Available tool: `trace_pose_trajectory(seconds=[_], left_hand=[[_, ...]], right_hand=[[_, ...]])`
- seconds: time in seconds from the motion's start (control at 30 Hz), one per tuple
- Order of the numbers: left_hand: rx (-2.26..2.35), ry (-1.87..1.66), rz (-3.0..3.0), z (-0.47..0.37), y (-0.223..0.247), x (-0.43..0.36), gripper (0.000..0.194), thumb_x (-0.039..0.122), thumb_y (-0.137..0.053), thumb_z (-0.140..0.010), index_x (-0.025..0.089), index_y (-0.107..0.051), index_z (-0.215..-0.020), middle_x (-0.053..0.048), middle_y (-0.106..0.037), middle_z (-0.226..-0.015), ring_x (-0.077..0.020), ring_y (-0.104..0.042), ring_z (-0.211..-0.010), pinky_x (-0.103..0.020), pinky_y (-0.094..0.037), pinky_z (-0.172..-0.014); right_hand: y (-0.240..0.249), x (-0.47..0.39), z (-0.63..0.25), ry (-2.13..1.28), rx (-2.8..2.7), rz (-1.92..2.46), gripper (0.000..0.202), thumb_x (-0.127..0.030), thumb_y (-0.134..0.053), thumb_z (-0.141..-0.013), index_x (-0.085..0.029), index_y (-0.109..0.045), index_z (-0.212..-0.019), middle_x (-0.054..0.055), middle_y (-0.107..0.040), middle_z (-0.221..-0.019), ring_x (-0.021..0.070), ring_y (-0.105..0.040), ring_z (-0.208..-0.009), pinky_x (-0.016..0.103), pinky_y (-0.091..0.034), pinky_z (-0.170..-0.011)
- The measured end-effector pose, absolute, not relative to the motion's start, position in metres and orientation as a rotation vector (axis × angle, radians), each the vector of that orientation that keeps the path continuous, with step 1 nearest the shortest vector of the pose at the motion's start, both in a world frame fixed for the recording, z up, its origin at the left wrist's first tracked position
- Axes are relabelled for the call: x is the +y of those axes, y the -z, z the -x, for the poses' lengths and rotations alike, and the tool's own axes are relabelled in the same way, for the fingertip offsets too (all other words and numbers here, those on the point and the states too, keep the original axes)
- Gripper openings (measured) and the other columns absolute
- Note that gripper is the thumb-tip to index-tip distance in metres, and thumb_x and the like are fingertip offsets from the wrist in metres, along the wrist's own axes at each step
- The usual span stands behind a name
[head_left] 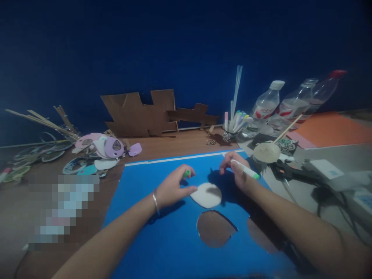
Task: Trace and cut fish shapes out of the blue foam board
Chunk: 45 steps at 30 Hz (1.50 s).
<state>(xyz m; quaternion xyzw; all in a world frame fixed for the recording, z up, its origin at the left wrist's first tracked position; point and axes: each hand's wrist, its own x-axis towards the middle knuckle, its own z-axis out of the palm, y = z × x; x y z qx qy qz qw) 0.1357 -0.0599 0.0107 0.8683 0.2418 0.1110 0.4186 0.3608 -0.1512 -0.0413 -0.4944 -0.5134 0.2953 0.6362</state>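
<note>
A white marker (245, 169) with a green end rests in my right hand (240, 170), its fingers closed round the barrel. The marker's narrow end points up and left, over the blue sheet (151, 186). My left hand (177, 184) has its fingers curled around a small green piece (186, 174) that looks like a marker cap. Its thumb reaches out to the left edge of a white rounded, pointed cutout (205, 197) lying on the sheet. Below that, a dark-edged drop-shaped hole (216, 228) shows brown through the blue. Part of a second hole (260, 234) lies beside my right forearm.
Paper cutouts (113, 147) and wooden sticks (43, 122) lie at the left. Brown cardboard (139, 114) leans on the back wall. A cup of markers (229, 135), plastic bottles (266, 102), a round disc on a stick (267, 152) and orange sheets (331, 130) stand or lie right.
</note>
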Motion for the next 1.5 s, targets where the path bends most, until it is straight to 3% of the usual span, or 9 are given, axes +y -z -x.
trace_pose_trajectory(seconds=[0.2,0.33,0.43,0.57,0.73,0.87,1.07,1.27,1.5], left_hand=[[0.67,-0.333,-2.32,-0.121,-0.048,-0.054,0.023,0.035,-0.053,-0.081,0.02,-0.051,-0.098,-0.006,-0.056,-0.101,-0.0195,-0.051,-0.089,-0.034,-0.043,-0.076],[0.66,-0.023,-2.559,-0.125,-0.059,-0.07,0.021,0.036,-0.05,-0.082,0.019,-0.054,-0.094,-0.006,-0.058,-0.094,-0.0201,-0.052,-0.082,-0.033,-0.041,-0.07],[0.63,0.165,-2.69,-0.14,-0.05,-0.092,0.02,0.033,-0.057,-0.076,0.018,-0.055,-0.09,-0.008,-0.059,-0.089,-0.0232,-0.053,-0.081,-0.035,-0.041,-0.069],[0.553,0.047,-2.71,-0.163,-0.025,-0.111,0.026,0.028,-0.06,-0.073,0.017,-0.054,-0.096,-0.013,-0.058,-0.106,-0.0305,-0.052,-0.099,-0.044,-0.041,-0.082],[0.546,-0.041,-2.566,-0.172,-0.003,-0.109,0.048,0.045,-0.066,-0.067,0.017,-0.052,-0.105,-0.018,-0.049,-0.126,-0.0372,-0.042,-0.117,-0.052,-0.034,-0.094],[0.585,-0.033,-2.388,-0.166,0.001,-0.096,0.067,0.047,-0.07,-0.062,0.019,-0.046,-0.117,-0.014,-0.046,-0.128,-0.0333,-0.045,-0.112,-0.049,-0.038,-0.092],[0.606,-0.085,-2.11,-0.164,0.001,-0.071,0.027,0.031,-0.043,-0.086,0.02,-0.05,-0.109,-0.008,-0.056,-0.111,-0.0227,-0.052,-0.099,-0.038,-0.043,-0.081],[0.453,0.042,-2.285,-0.163,0.001,-0.067,0.061,0.043,-0.072,-0.059,0.02,-0.048,-0.111,-0.01,-0.05,-0.116,-0.0277,-0.045,-0.103,-0.041,-0.041,-0.083],[0.532,0.048,-2.388,-0.164,-0.003,-0.074,0.046,0.029,-0.066,-0.063,0.02,-0.05,-0.106,-0.008,-0.052,-0.106,-0.0268,-0.044,-0.1,-0.038,-0.04,-0.082]], right_hand=[[0.044,-0.147,-0.363,-0.707,-1.054,1.053,0.046,-0.067,-0.037,-0.081,-0.023,-0.049,-0.084,-0.001,-0.058,-0.057,0.0167,-0.053,-0.052,0.03,-0.04,-0.052],[0.048,-0.143,-0.366,-0.849,-0.976,1.042,0.058,-0.069,-0.023,-0.083,-0.022,-0.055,-0.098,0.001,-0.062,-0.062,0.0171,-0.053,-0.054,0.03,-0.039,-0.051],[0.048,-0.141,-0.369,-0.82,-0.884,1.027,0.058,-0.067,-0.021,-0.085,-0.022,-0.058,-0.088,0.0,-0.055,-0.055,0.0149,-0.046,-0.048,0.028,-0.033,-0.046],[0.046,-0.14,-0.375,-0.758,-0.827,1.003,0.054,-0.066,-0.025,-0.085,-0.022,-0.057,-0.08,0.0,-0.051,-0.055,0.0139,-0.044,-0.048,0.027,-0.031,-0.045],[0.045,-0.139,-0.377,-0.725,-0.805,1.049,0.055,-0.069,-0.022,-0.084,-0.024,-0.053,-0.078,-0.001,-0.048,-0.056,0.0144,-0.045,-0.048,0.027,-0.035,-0.045],[0.047,-0.138,-0.377,-0.742,-0.786,1.068,0.057,-0.069,-0.02,-0.083,-0.023,-0.053,-0.078,-0.001,-0.048,-0.055,0.0146,-0.046,-0.047,0.028,-0.035,-0.045],[0.046,-0.137,-0.376,-0.765,-0.704,1.031,0.052,-0.062,-0.024,-0.087,-0.022,-0.055,-0.075,0.0,-0.049,-0.054,0.0143,-0.045,-0.048,0.028,-0.034,-0.045],[0.044,-0.138,-0.376,-0.739,-0.691,1.033,0.051,-0.06,-0.026,-0.087,-0.022,-0.057,-0.072,0.0,-0.05,-0.054,0.0138,-0.045,-0.047,0.028,-0.033,-0.045],[0.045,-0.139,-0.374,-0.717,-0.703,1.074,0.048,-0.057,-0.03,-0.088,-0.021,-0.058,-0.071,0.0,-0.051,-0.052,0.013,-0.045,-0.048,0.027,-0.035,-0.046]])
